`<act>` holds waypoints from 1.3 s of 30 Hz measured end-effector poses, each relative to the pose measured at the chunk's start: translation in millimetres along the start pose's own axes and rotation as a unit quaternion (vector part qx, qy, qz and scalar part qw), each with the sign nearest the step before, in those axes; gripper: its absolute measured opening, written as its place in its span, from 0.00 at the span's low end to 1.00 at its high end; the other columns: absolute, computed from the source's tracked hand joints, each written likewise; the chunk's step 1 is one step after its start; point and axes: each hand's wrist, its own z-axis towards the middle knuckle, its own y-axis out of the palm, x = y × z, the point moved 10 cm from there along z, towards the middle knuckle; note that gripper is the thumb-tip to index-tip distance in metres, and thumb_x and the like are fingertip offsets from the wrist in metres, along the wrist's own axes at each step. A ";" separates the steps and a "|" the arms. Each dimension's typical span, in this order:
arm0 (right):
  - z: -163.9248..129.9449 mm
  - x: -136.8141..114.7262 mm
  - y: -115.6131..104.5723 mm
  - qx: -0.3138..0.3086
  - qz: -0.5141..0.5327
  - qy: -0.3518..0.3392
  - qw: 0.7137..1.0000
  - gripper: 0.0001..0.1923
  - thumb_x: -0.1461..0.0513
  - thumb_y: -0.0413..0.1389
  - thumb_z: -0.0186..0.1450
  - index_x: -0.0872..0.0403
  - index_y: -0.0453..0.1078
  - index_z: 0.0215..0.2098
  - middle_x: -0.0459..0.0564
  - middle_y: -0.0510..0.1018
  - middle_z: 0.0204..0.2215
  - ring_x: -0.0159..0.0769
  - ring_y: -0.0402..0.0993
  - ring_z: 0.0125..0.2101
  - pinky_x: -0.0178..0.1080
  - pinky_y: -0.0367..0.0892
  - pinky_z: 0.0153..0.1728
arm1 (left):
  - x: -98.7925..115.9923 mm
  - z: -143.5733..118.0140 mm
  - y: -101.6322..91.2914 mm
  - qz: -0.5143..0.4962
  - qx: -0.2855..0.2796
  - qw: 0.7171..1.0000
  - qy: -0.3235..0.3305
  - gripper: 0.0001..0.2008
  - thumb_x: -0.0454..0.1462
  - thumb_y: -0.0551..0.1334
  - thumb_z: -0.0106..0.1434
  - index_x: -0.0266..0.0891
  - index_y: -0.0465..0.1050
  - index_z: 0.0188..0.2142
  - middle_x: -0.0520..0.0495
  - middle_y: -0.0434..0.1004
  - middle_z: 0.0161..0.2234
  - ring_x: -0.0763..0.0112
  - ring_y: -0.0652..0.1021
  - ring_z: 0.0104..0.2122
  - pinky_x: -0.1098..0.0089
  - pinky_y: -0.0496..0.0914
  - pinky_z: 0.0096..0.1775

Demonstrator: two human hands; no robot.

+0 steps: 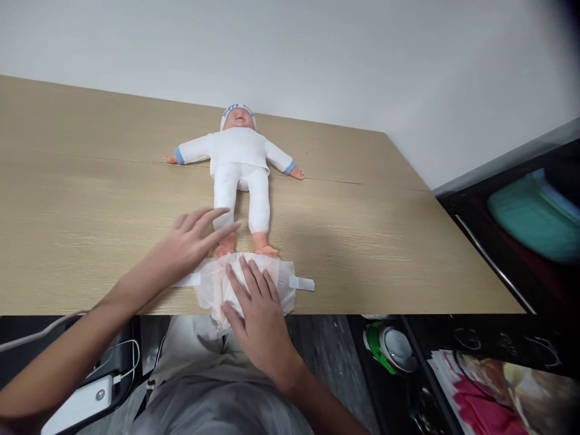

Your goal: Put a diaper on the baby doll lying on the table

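Getting the diaper laid out looks like the step in hand here, as far as I can judge. Going left to right: a white power bank [79,403] with a cable sits low at the left, below the surface [90,229] edge. Then the left hand [190,241], fingers spread and loose, gripping nothing, hovering over or just touching the doll's [240,166] near foot and the diaper's [247,284] left corner; can't tell which for sure. The doll lies on its back in a white suit and cap, arms out, feet pointing at the person, feet just touching the diaper's far edge. The right hand [256,305] is flat on the diaper, palm down, fingers spread, pressing it at the near edge of the surface, not clutching it. The diaper is opened up, one tape tab sticking out on each side, and part of it hangs over the edge toward the lap.

My guess on the next move: it calls for lifting the doll's legs with the left hand while the right slides the diaper under its bottom, so the diaper has to stay flat with the tabs free. Off right there's a green-and-white can [389,347].
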 end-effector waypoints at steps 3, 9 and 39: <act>0.8 0.6 0.3 0.013 0.004 -0.001 1.000 0.38 0.54 0.56 0.81 0.46 0.51 0.85 0.52 0.50 0.84 0.52 0.47 0.83 0.65 0.55 0.80 | 12.8 41.0 37.2 0.031 -0.076 0.989 0.122 0.49 0.23 0.64 0.69 0.58 0.51 0.83 0.43 0.50 0.84 0.44 0.61 0.80 0.45 0.64 0.73; 1.7 -0.9 -0.2 0.017 0.004 -0.012 1.000 0.37 0.53 0.57 0.81 0.48 0.55 0.84 0.52 0.52 0.84 0.53 0.49 0.82 0.65 0.57 0.79 | 19.4 70.6 66.8 0.022 -0.126 0.968 0.215 0.48 0.22 0.65 0.61 0.54 0.62 0.76 0.47 0.52 0.84 0.48 0.59 0.80 0.48 0.62 0.74; 270.3 79.1 8.0 0.021 -0.034 -0.040 0.998 0.27 0.59 0.46 0.84 0.60 0.66 0.76 0.67 0.67 0.76 0.58 0.58 0.78 0.68 0.51 0.78 | -50.7 166.5 -88.8 -0.385 0.060 0.917 0.087 0.24 0.48 0.76 0.68 0.41 0.81 0.58 0.45 0.84 0.57 0.48 0.82 0.62 0.50 0.76 0.64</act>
